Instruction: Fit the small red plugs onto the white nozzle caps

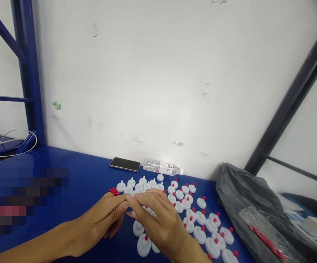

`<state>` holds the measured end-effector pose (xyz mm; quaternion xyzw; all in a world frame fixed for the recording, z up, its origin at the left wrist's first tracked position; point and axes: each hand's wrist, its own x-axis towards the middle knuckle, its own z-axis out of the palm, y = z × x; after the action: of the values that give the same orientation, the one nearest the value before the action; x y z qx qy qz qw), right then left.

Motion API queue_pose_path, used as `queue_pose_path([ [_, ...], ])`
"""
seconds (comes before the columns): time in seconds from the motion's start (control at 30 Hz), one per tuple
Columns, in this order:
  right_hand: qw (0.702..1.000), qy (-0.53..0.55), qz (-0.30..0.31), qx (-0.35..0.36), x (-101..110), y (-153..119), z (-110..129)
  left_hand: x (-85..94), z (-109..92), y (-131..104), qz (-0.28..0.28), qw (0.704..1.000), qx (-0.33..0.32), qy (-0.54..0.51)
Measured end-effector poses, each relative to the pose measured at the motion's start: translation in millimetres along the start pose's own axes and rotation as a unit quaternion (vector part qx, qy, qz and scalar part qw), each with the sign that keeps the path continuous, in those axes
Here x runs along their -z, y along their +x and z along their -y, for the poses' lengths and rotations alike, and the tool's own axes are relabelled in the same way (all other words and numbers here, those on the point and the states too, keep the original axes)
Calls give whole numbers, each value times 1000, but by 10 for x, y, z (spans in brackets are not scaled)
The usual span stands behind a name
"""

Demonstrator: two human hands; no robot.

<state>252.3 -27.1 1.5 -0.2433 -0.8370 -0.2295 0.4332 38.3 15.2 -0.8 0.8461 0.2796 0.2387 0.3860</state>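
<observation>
Quietly, left hand (96,224) and right hand (165,226) are meeting fingertip to fingertip — whether the grip is holding anything, one cannot tell — beside white caps (200,235) crowding the blue surface (84,182), which a low right-hand sweep risks scattering.

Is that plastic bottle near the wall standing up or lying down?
Lying down: the bottle rests with its long side along the blue table, and its white cap points sideways.
</observation>
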Motion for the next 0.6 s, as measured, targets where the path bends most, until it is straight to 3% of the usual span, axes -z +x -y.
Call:
queue_pose_path([
  [0.1,1000,-10,-20,10,11,37,18,-5,36,4,15,1000,3,-15],
  [0.23,1000,-17,-2,16,24,70,28,-35,74,-17,3,1000,7,-25],
  [0.5,996,-89,31,0,75,86,-78,116,-9,121,-25,991,-87,97],
  [0.6,990,-130,19,-55,227,45,-290,205,78,184,-86,977,-98,172],
])
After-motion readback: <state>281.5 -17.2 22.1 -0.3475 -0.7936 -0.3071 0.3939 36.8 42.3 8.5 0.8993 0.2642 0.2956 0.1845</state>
